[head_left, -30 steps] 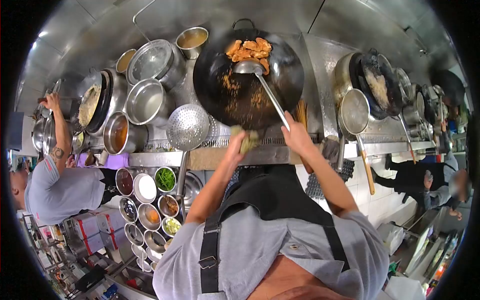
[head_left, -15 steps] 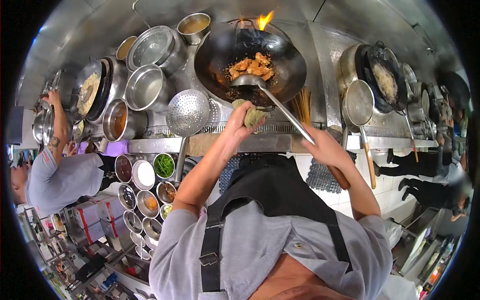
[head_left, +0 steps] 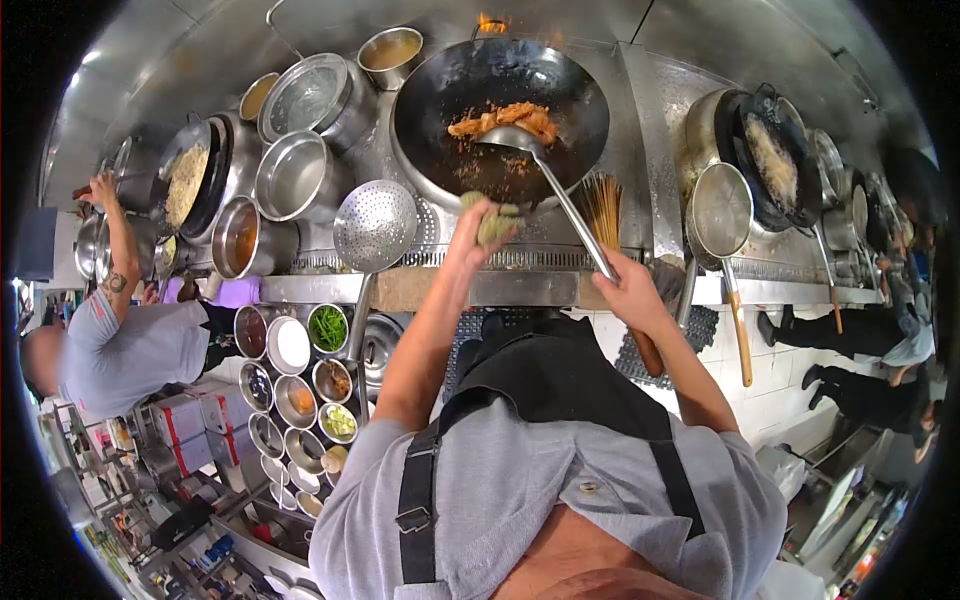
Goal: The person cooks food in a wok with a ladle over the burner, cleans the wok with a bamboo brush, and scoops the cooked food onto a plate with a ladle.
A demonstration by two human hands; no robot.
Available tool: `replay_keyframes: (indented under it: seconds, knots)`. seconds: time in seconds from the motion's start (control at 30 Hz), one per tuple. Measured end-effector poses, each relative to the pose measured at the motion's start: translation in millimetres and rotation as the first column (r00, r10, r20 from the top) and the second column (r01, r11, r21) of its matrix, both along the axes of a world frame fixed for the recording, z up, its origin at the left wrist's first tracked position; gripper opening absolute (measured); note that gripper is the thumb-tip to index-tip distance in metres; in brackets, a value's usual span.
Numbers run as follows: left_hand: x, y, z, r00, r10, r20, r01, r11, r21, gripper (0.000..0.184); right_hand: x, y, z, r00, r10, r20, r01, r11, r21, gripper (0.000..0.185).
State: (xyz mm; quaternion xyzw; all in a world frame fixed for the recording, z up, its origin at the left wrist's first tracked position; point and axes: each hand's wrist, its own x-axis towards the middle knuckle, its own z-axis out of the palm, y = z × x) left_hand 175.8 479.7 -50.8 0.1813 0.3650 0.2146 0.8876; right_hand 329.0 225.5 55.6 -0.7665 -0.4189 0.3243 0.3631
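Note:
My left hand is closed round a greenish cloth at the near edge of a large black wok. My right hand grips the ladle by its long handle, whose wooden end sticks out below the hand. The ladle's bowl lies inside the wok, against the near side of the browned food pieces. Small crumbs are scattered over the wok's surface. Whether the cloth covers a wok handle cannot be seen.
Flames show behind the wok. A perforated strainer and metal pots stand left, above ingredient bowls. A bamboo brush and a sieve are right. A co-worker stands far left, others far right.
The wok first tipped toward me, then settled back flatter. The food slid nearer and now lies in a narrower heap. Flames appeared behind the wok and have shrunk. Both hands kept their holds.

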Motion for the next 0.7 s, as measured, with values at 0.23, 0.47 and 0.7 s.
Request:
replay_keyframes:
  seconds: [0.23, 0.47, 0.7]
  knots:
    - [31.8, 45.6, -20.5, 0.992, -0.121, -0.028, 0.114, 0.975, -0.190, 0.026, 6.0, -4.6, 8.6, 0.979, 0.167, 0.114, -0.154, 0.981, -0.115, 0.055]
    - [11.6, 1.1, 30.6, 0.998, -0.055, -0.014, 0.050, 0.969, -0.241, 0.025, 20.1, 29.9, 24.9, 0.930, 0.287, 0.228, -0.250, 0.952, -0.176, 0.058]
    - [-48.3, -38.9, -65.3, 0.987, -0.157, -0.023, 0.158, 0.977, 0.144, 0.035, 13.4, 64.1, -18.5, 0.953, 0.080, 0.291, -0.069, 0.996, -0.051, 0.059]
